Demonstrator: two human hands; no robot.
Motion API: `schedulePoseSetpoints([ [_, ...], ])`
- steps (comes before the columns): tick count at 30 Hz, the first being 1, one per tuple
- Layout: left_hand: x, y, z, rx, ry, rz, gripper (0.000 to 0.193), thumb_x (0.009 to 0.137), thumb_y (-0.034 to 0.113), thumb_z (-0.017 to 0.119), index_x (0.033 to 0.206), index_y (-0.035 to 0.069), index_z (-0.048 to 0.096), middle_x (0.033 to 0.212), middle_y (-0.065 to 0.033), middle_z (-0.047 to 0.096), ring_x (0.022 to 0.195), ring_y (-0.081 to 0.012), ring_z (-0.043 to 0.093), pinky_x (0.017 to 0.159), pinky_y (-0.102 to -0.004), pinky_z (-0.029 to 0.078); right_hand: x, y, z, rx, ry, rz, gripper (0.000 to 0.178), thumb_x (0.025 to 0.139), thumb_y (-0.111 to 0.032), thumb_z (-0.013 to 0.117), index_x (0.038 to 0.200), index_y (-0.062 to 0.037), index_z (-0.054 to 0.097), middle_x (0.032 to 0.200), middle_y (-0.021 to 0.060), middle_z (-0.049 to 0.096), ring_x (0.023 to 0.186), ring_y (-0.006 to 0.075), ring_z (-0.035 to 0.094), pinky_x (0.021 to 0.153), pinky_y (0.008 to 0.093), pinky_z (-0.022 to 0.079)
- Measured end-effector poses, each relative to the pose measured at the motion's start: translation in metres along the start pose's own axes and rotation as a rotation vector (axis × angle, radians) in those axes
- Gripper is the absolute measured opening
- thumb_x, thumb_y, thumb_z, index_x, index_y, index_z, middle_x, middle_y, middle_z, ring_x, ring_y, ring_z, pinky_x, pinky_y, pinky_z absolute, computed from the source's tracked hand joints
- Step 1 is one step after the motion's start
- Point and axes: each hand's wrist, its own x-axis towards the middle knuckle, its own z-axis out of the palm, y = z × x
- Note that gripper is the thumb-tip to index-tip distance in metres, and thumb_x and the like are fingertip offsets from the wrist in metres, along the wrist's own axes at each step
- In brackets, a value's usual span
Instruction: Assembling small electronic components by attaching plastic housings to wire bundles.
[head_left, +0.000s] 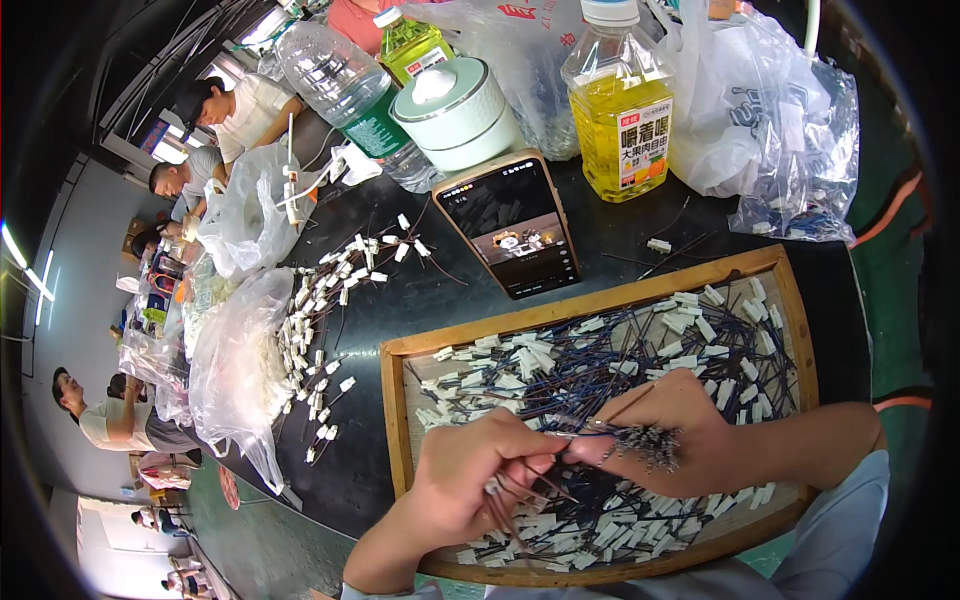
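My left hand [465, 470] is closed on a few brown wires [527, 490] with white connector ends. Its thumb and forefinger pinch a thin wire end close to the right hand's fingertips. A thick bundle of thin wires [648, 447] with metal-tipped ends is wrapped in my right hand [695, 425], whose thumb points toward the left hand. Both hands are over a shallow wooden tray [600, 304]. Many dark blue and brown wires with white plastic connectors [605, 537] lie in it, partly hidden by my hands.
A phone [515, 228] stands behind the tray against a pale green lidded container [455, 115]. Yellow drink bottle [622, 110], water bottle [345, 95] and plastic bags [760, 110] line the back. Loose connector wires [320, 320] spill beside a bag [240, 365]. Other people sit left.
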Motion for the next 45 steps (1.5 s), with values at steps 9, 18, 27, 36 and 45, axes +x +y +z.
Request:
schedulePoseSetpoints([
  [9,-0.004,0.007,-0.011,-0.483,0.272,-0.536,0.02,0.093,0.015,0.053,0.091,-0.004,0.061,0.08,-0.0074,0.063,0.06,-0.0049,0.05,0.057,-0.0174,0.039,0.004,-0.011,-0.008,-0.211,0.21,0.041,0.015,0.078,-0.011,0.073,0.086,-0.0005,0.064,0.069,0.0072,0.063,0.057,0.0163,0.059,0.051,0.0254,0.044],
  [18,-0.002,-0.03,-0.025,-1.37,0.481,-0.674,0.035,0.099,0.04,0.034,0.085,0.01,0.047,0.056,0.0017,0.036,0.034,-0.0052,0.025,0.032,-0.0207,0.019,0.006,-0.007,-0.005,-0.097,0.065,0.104,0.021,0.078,-0.012,0.074,0.086,0.0002,0.059,0.068,0.0056,0.061,0.062,0.0062,0.055,0.057,0.0221,0.043],
  [27,-0.002,-0.037,-0.023,-1.395,0.359,-0.563,0.027,0.092,0.031,0.036,0.084,0.008,0.047,0.056,-0.0002,0.035,0.032,-0.0077,0.023,0.031,-0.0236,0.019,0.001,0.004,-0.003,-0.164,0.13,0.002,0.021,0.088,-0.01,0.061,0.104,-0.0016,0.051,0.077,0.0067,0.058,0.059,0.0077,0.05,0.058,0.0245,0.04],
  [36,-0.004,-0.01,-0.016,-0.667,0.118,-0.444,0.04,0.083,0.002,0.049,0.123,-0.004,0.051,0.066,-0.0006,0.049,0.054,-0.005,0.046,0.051,-0.0188,0.04,0.002,-0.013,-0.012,-0.089,-0.024,0.039,0.016,0.076,-0.007,0.07,0.087,-0.001,0.059,0.075,0.0044,0.063,0.058,0.0117,0.059,0.051,0.0232,0.045],
  [45,0.003,0.005,-0.012,-0.063,-0.067,-0.118,0.056,0.073,-0.001,0.059,0.128,0.001,0.051,0.068,-0.0084,0.056,0.056,-0.0208,0.055,0.053,-0.0281,0.045,0.001,-0.008,-0.01,-0.051,-0.087,-0.084,0.023,0.07,-0.005,0.074,0.091,-0.0021,0.063,0.079,0.0066,0.067,0.067,0.0197,0.068,0.058,0.0246,0.051],
])
